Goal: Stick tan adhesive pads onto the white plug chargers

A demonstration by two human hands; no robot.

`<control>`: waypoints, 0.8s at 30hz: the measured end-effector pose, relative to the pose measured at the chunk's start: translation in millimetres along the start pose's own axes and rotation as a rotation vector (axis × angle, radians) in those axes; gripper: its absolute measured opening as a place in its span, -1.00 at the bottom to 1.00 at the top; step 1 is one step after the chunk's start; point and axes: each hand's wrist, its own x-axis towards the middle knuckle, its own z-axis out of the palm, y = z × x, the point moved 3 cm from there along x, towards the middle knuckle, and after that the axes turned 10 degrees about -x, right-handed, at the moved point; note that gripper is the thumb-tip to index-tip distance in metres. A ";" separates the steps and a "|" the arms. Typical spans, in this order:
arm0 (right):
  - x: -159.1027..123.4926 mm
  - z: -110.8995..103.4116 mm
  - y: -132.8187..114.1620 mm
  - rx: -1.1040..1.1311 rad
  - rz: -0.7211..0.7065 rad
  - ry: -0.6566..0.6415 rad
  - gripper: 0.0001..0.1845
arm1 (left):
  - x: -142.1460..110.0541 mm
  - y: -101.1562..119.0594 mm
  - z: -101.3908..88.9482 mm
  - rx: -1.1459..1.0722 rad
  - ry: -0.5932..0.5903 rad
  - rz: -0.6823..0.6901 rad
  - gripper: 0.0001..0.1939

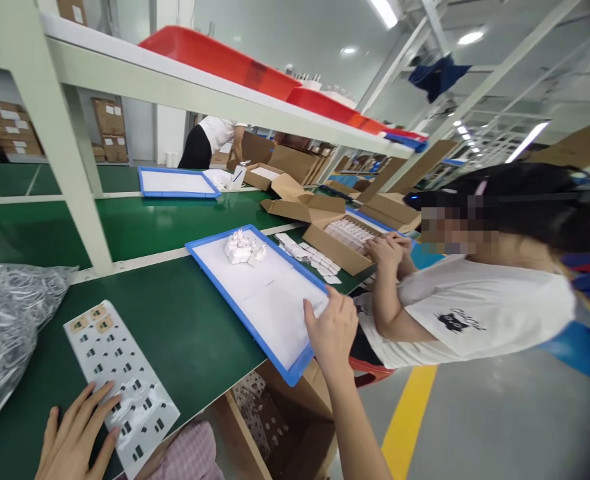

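My left hand [82,433] lies with fingers spread on the lower left of a pale sticker sheet [135,380]. The sheet has rows of small dark marks, and a few tan stickers [95,321] sit at its far end. Over the near right edge of a blue-rimmed white tray [219,283] is my right hand [332,327], thumb and fingers apart. Whether it touches the rim I cannot tell. A small heap of white wrapped pieces [242,248] rests at the tray's far end.
Clear plastic bags [15,320] lie at left. Beyond the tray are white flat pieces [309,257] and an open carton [345,240]. A co-worker [465,307] sits at right with hands at the carton. An open box [295,427] stands below the table edge; a shelf [215,97] crosses above.
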 end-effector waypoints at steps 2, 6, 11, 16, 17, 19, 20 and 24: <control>35.2 12.2 -41.4 0.038 -0.186 -0.055 -0.52 | 5.7 -0.5 -5.2 0.035 -0.030 0.006 -0.59; 97.5 61.5 -123.2 0.108 -0.512 -0.215 -0.56 | 17.3 0.9 -13.4 0.083 -0.068 0.005 -0.57; 121.1 93.3 -162.9 0.171 -0.636 -0.312 -0.66 | 19.5 12.1 -19.5 0.071 -0.100 0.010 -0.60; 124.7 79.2 -153.8 0.291 -0.595 -0.337 -0.69 | 14.9 23.2 -21.2 0.026 -0.090 0.020 -0.62; 123.5 72.1 -151.2 0.324 -0.568 -0.333 -0.66 | 14.2 22.2 -21.6 0.010 -0.079 0.024 -0.62; 114.9 53.6 -148.0 0.404 -0.501 -0.316 -0.64 | 13.8 18.6 -23.0 -0.039 -0.033 0.011 -0.64; 106.0 42.3 -148.2 0.457 -0.468 -0.309 -0.63 | 14.1 17.8 -23.9 -0.077 0.009 -0.007 -0.64; 29.5 -16.5 -168.9 0.725 -0.428 -0.369 -0.51 | 16.7 39.8 -21.2 -0.417 0.144 -0.033 -0.56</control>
